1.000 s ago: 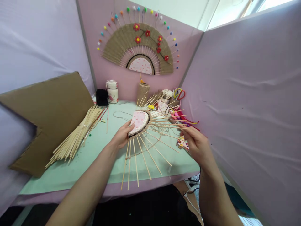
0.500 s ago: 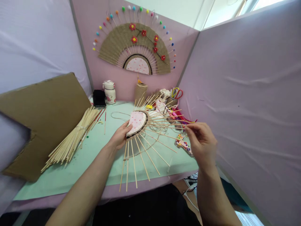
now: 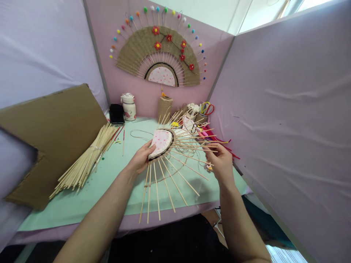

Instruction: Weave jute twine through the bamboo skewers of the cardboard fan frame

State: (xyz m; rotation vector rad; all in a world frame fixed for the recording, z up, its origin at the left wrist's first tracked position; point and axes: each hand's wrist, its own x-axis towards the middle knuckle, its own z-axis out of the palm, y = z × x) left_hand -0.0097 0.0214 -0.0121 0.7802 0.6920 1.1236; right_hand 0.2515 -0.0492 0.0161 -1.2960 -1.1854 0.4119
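"Between the two hands, what is that?"

"A half-round fan frame (image 3: 161,141), with thin sticks (image 3: 156,190) spreading from its curved rim toward the right hand and the person's lap. The left hand (image 3: 140,157) grips it near the straight side, thumb on the pink spotted face."

"And the right hand (image 3: 219,157)?"

"Just right of the frame, its fingertips bunched among the stick ends. How tightly they close, and on what, I can't tell. A twine strand (image 3: 147,186) crosses the sticks below the left hand's grip."

"What else is around?"

"Well left of the left hand, a tied bundle of sticks (image 3: 89,160) lies against a cardboard sheet (image 3: 57,128). Beyond the grip are a white lidded bottle (image 3: 129,110), a twine roll (image 3: 165,107) and, farther right, red-handled scissors (image 3: 210,109)."

"And farthest?"

"Above all that, another fan (image 3: 134,47) on the pink wall, with red flowers and coloured balls on its tips."
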